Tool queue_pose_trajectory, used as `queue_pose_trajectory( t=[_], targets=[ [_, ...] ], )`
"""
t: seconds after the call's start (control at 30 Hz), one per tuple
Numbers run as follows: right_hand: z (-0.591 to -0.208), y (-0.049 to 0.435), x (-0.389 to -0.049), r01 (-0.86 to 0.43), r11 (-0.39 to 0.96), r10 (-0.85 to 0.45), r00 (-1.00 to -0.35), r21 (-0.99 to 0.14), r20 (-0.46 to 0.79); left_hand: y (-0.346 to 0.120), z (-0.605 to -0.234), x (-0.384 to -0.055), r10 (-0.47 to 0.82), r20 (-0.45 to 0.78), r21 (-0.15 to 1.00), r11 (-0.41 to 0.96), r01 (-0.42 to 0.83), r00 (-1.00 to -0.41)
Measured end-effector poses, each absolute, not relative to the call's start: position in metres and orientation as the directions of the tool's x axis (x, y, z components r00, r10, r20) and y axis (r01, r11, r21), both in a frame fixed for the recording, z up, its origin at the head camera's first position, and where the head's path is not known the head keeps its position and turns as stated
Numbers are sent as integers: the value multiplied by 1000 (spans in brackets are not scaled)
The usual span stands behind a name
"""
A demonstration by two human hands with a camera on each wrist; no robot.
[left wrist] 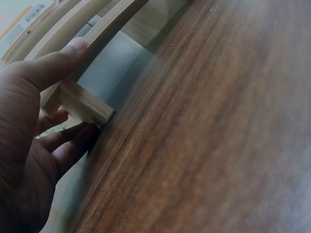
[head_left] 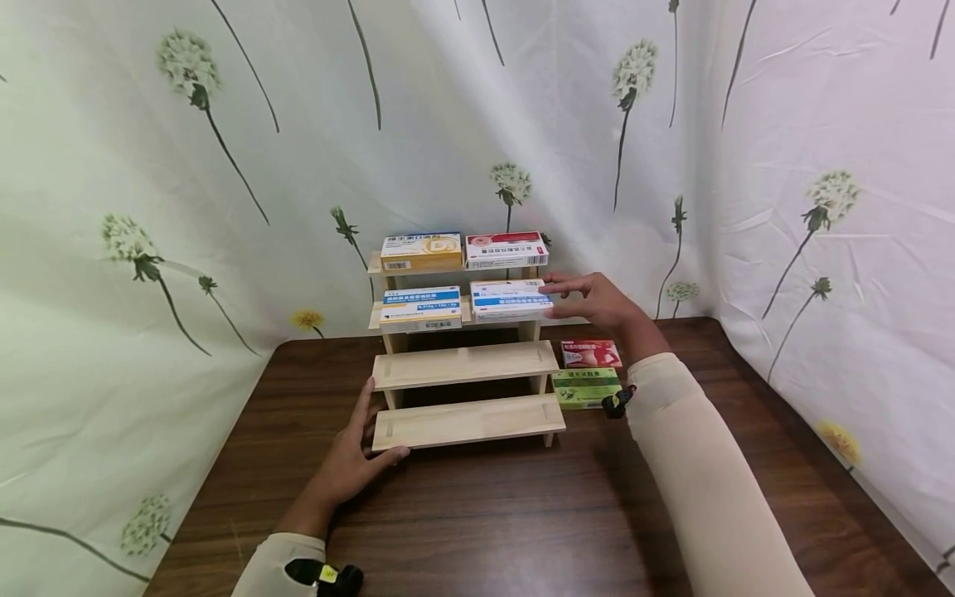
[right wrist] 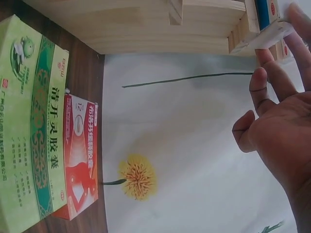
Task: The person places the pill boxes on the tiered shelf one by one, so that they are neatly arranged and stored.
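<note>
A pale wooden stepped rack [head_left: 466,365] stands on the table, its two lower steps bare. My left hand [head_left: 346,464] grips its lower left end, thumb on the front edge of the bottom step and fingers round the side; the left wrist view shows this thumb [left wrist: 75,46] on the wood. On the second step from the top, my right hand [head_left: 600,307] pinches the right end of a white and blue medicine box [head_left: 507,301]. Left of it lies another blue and white medicine box [head_left: 420,307]. In the right wrist view the remaining fingers [right wrist: 260,90] hang loosely bent below the held box.
A yellow and white medicine box [head_left: 421,251] and a red and white one [head_left: 507,250] lie on the top step. Right of the rack, a green medicine box [head_left: 585,388] and a red one [head_left: 591,354] lie on the brown table [head_left: 477,514]. Flower-printed cloth [head_left: 448,124] hangs behind.
</note>
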State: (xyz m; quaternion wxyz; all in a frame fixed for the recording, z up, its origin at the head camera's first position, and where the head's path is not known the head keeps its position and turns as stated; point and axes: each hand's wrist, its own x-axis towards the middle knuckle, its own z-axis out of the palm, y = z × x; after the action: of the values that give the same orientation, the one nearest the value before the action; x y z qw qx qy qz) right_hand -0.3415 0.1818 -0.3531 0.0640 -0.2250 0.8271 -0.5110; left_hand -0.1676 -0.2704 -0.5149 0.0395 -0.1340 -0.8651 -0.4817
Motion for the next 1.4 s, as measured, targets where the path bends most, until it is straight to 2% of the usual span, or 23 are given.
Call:
queue_pose_trajectory(
  t=[0.53, 0.97, 1.4],
  targets=[
    [-359, 174, -339, -296, 368, -397, -907, -881, 139, -270, -515, -167, 191, 185, 829, 496, 257, -964],
    [-358, 169, -336, -307, 416, -377, -915, -856, 145, -271, -514, -167, 183, 171, 828, 506, 242, -968],
    [-361, 171, -340, -317, 395, -374, -913, -862, 164, -271, -514, -169, 184, 174, 831, 500, 245, -967]
  ],
)
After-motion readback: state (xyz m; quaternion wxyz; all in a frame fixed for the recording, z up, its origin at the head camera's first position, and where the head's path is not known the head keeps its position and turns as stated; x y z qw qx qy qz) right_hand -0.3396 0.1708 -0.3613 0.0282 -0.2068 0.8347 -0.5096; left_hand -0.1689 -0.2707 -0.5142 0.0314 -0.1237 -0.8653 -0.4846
